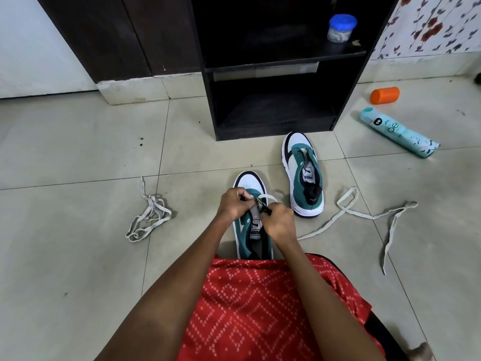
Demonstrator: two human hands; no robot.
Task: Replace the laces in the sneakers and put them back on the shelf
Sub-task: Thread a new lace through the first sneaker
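A green, white and black sneaker point(248, 182) lies on the tiled floor right in front of me, toe pointing away. My left hand point(234, 204) and my right hand point(278, 221) are both over its eyelets, each pinching part of a white lace point(268, 197) that loops over the tongue. The second sneaker point(303, 173) lies unlaced to the right, near the dark shelf unit point(286, 66). A long loose white lace point(364, 214) trails across the floor on the right. Another white lace point(149, 217) lies bunched on the left.
A blue-lidded jar point(341, 27) stands on the shelf unit's upper board. An orange container point(385, 95) and a teal spray can point(398, 132) lie on the floor at right. A dark cabinet point(117, 35) stands at the back left. My red patterned clothing point(260, 308) fills the foreground.
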